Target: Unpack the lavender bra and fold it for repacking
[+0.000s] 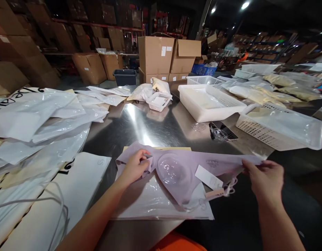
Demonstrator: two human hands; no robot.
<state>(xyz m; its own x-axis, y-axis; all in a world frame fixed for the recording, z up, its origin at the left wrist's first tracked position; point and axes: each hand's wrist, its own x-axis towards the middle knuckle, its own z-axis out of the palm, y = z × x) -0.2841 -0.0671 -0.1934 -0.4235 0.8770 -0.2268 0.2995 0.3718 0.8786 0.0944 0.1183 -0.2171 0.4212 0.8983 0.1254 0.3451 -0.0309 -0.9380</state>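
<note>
Your left hand (134, 167) reaches in from the lower left on a bare forearm, wrist straight, knuckles up, and its fingers (145, 161) curl closed in a pinch with the thumb tucked under. Your right hand (264, 179) comes in from the lower right, back of the hand facing you, its fingers (246, 166) bent and pressed together in a grip at the left edge. Both arms angle inward, hands well apart.

Left hand (134, 166) and right hand (264, 179) each pinch one end of a lilac bra (176, 170), stretched above clear plastic bags (150, 202) on the steel table (150, 125); white baskets (210, 103) stand beyond.
</note>
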